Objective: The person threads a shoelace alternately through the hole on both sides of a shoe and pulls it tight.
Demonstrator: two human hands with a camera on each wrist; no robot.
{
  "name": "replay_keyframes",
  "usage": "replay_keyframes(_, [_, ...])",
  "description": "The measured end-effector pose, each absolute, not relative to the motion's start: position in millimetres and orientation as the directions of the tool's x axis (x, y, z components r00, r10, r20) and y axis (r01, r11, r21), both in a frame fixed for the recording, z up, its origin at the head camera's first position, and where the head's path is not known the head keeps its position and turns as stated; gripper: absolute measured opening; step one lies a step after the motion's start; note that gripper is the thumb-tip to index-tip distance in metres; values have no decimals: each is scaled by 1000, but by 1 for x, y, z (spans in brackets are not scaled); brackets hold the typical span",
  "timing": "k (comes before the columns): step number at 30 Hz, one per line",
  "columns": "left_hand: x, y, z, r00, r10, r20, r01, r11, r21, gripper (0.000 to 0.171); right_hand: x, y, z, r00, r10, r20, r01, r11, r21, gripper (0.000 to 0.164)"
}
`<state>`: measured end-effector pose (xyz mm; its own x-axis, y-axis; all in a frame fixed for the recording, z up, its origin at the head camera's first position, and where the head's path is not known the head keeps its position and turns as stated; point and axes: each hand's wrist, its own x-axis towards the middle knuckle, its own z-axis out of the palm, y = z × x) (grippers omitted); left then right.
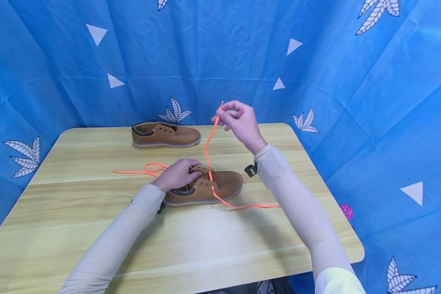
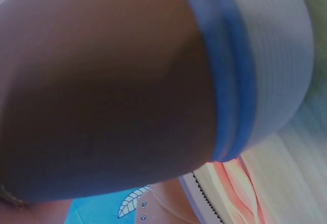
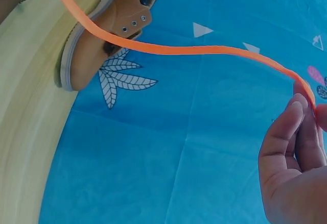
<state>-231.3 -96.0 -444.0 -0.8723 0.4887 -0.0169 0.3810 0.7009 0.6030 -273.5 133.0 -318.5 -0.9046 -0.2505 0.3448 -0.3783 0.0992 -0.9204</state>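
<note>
A brown shoe [image 1: 226, 183] lies on the table, toe pointing right. My left hand [image 1: 178, 174] is over its opening, with thumb and fingers pinching the far eyelet flap [image 1: 202, 168], which stands raised. An orange shoelace [image 1: 207, 149] runs up from the shoe's lacing area. High above the toe, my right hand [image 1: 240, 122] pinches that lace near its tip; the right wrist view shows the lace [image 3: 204, 49] stretched in a slack curve to the fingers. Another lace end [image 1: 257, 205] trails right from the near flap. The shoe's side [image 2: 102, 91] fills the left wrist view.
A second brown shoe [image 1: 169, 135], with no lace in its eyelets, stands at the table's back. Left of the near shoe lies a looped orange lace [image 1: 132, 172]. Blue patterned cloth [image 1: 224, 49] hangs behind and beside the wooden table [image 1: 77, 220].
</note>
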Motion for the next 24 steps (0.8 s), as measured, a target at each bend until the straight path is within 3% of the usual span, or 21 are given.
replay_keyframes(14, [-233, -97, -449, -871, 489, -43, 362, 699, 616, 20, -259, 132, -354, -881, -378, 283, -382, 219, -898, 12])
replay_keyframes(24, [-234, -97, -449, -868, 494, -57, 352, 691, 631, 15, -258, 131, -357, -875, -359, 325, -397, 149, -906, 9])
